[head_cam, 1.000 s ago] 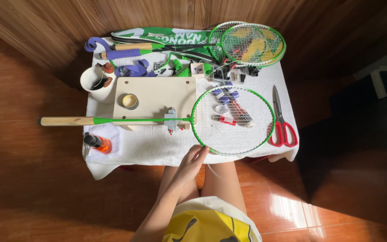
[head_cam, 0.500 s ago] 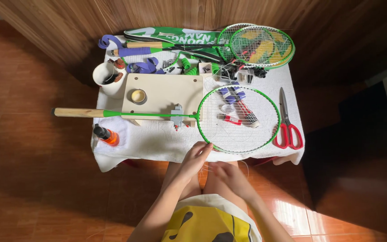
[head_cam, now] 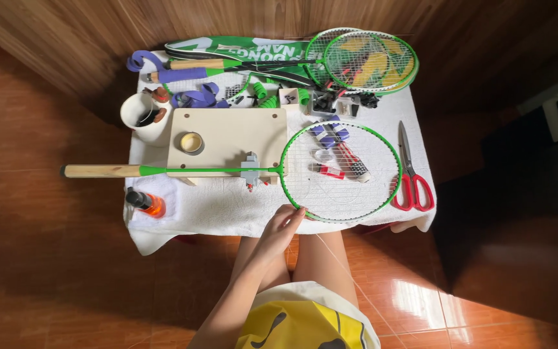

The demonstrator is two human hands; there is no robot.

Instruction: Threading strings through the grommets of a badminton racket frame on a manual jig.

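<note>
Your left hand (head_cam: 283, 225) rested at the table's (head_cam: 227, 207) near edge, fingers loosely curled with their tips touching the lower rim of the green racket (head_cam: 305, 169). That racket lay across the table, its wooden handle jutting past the left edge. Your right hand was out of sight. Red scissors (head_cam: 411, 174) lay by the right edge.

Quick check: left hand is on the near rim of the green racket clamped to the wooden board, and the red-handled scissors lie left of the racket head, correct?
Not quite. The head view shows the red-handled scissors right of the racket head; the left hand does touch the green racket rim.
</note>
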